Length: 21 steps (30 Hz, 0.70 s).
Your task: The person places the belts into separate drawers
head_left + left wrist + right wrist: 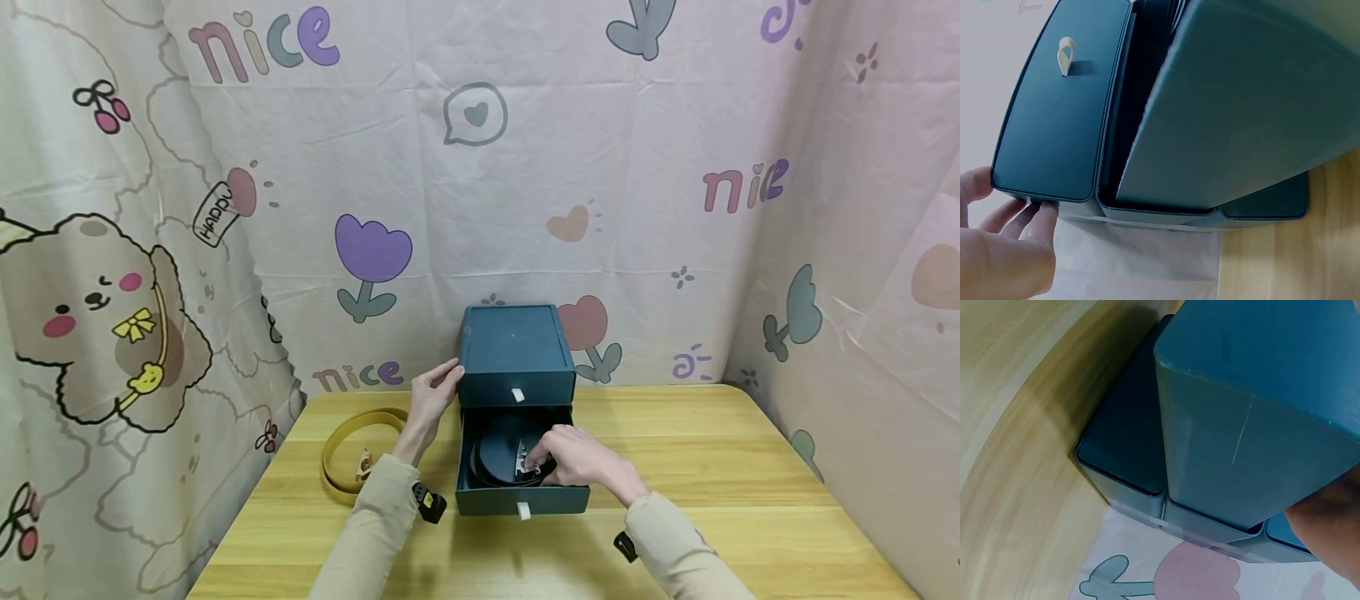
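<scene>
A dark blue-green drawer box (517,337) stands on the table with its middle drawer (487,502) pulled out. Inside that drawer lies a dark coiled belt (504,446) with a silver buckle. My right hand (577,456) reaches over the drawer's right side, its curled fingers gripping the belt at the buckle; the fingertips are partly hidden. In the right wrist view, the drawer wall conceals most of this hand (1332,519). My left hand (432,404) touches the box's upper left side. The left wrist view shows its fingers (1044,222) resting against that side near the top drawer (1054,119).
To the left, a yellow-brown coiled belt (332,442) with a metal buckle lies on the wooden table (690,467). White pull tabs (517,395) stick out from the drawer fronts. A printed cloth (480,200) hangs behind and beside the table.
</scene>
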Each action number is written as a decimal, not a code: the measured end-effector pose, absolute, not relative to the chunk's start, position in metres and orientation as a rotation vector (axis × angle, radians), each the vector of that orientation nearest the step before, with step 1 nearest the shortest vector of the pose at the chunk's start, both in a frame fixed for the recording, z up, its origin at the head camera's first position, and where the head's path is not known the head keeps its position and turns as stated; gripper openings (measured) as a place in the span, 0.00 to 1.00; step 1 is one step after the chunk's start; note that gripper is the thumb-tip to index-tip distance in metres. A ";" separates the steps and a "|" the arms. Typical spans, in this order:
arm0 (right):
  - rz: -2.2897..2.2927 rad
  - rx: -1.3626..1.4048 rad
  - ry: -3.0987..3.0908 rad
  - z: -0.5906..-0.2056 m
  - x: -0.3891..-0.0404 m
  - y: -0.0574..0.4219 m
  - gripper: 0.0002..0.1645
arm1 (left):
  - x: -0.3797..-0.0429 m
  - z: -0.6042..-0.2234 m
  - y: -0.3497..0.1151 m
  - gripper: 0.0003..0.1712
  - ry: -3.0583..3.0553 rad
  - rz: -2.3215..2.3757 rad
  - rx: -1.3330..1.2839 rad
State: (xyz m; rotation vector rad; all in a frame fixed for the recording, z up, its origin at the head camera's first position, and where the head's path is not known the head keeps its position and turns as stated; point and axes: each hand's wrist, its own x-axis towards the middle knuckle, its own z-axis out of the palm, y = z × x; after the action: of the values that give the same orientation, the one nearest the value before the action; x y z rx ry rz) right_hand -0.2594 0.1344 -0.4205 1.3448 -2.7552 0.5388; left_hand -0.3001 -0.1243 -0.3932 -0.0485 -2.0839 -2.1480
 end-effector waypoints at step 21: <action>0.490 1.372 -2.740 -0.424 -0.263 0.137 0.15 | -0.297 -0.392 -0.125 0.23 -2.082 -2.153 -0.035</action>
State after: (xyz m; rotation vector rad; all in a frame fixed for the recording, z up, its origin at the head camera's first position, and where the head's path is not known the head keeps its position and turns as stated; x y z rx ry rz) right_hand -0.2628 0.1370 -0.4237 1.3724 -2.7402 0.4900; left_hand -0.2974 -0.1245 -0.3917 -0.0347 -2.0823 -2.1530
